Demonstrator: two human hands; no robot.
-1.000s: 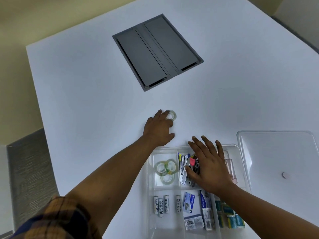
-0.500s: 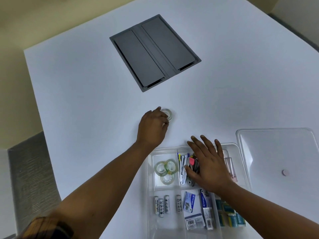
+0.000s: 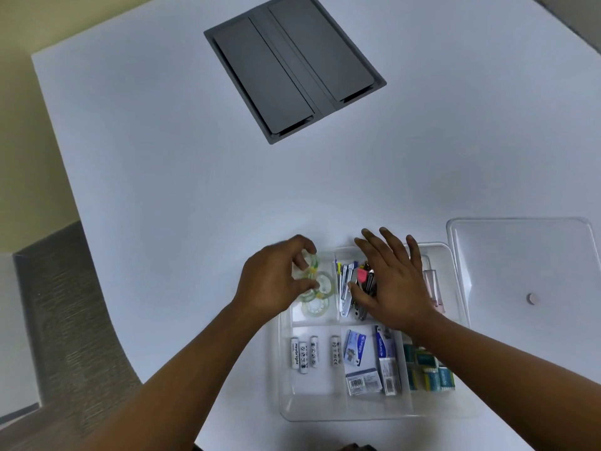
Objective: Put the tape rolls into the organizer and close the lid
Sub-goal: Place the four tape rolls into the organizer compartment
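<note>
A person's left hand (image 3: 271, 281) carries a clear tape roll (image 3: 309, 260) over the far-left compartment of the transparent organizer (image 3: 374, 415), fingers curled around the roll with the thumb low and the fingertips high, the roll pinched between them and seemingly not yet released. Below it, other tape rolls (image 3: 320, 294) already lie overlapped in that same compartment, one partly hidden by the hand. The right hand (image 3: 393, 284) lies flat and spread, holding nothing, palm down on the stapler and clips (image 3: 349, 288) in the neighbouring compartment, apparently steadying the box. Batteries (image 3: 312, 353) sit in the near-left compartment, and small boxes of staples (image 3: 361, 356) fill the one beside it. The clear lid (image 3: 527, 255) rests on the white table (image 3: 162, 157) just to the right of the organizer, apart from it, with a grey hatch (image 3: 292, 70) set into the tabletop farther off. The step in hand looks like the drop: the roll would best be lowered flat onto the pile and let go only once it is inside the divider walls, so it does not roll off or stand on edge and foul the lid. Motion blur hides how tight the pinch is. No further rolls show on the table, so fetching the lid appears to be what remains
</note>
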